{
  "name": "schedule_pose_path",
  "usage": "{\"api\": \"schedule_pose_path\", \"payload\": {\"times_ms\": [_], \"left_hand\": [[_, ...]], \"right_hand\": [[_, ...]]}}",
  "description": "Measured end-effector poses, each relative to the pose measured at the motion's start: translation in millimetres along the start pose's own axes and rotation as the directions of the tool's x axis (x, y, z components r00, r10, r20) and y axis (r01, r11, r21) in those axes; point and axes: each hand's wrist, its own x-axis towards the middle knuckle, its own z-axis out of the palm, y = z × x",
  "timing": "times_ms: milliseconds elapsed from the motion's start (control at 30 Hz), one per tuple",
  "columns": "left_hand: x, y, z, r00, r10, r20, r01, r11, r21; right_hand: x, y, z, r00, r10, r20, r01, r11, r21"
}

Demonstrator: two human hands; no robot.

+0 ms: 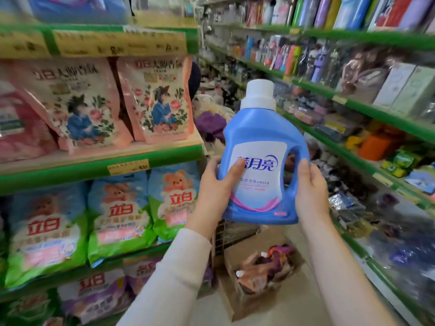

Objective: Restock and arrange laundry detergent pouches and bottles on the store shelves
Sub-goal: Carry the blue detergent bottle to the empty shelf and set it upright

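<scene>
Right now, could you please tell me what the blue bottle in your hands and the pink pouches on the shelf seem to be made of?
The blue bottle looks like moulded plastic, smooth, softly shiny; its handle hole is formed in one piece. Its white cap seems matte plastic. The pink pouches appear to be glossy printed plastic film: they crease and bulge.

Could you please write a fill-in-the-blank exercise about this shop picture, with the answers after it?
1. The blue plastic detergent bottle has a ____ cap.
2. The left hand lays its ____ across the bottle's label, while the right hand holds the handle side.
3. The pink floral pouches stand on the shelf ____ the blue-and-green bear pouches.
Answers: white; thumb; above.
</scene>
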Motion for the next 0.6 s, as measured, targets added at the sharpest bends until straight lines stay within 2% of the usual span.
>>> {"api": "schedule_pose_path", "payload": {"times_ms": [333,600], "left_hand": [[72,86,-7,0.987,0.157,-0.035,-0.156,0.987,0.027],[128,180,5,0.911,0.356,-0.208,-0.332,0.933,0.140]], "right_hand": [[89,-60,52,0.990,-0.122,0.067,0.113,0.986,0.125],[174,-149,90,0.945,-0.297,0.134,0.251,0.926,0.283]]}}
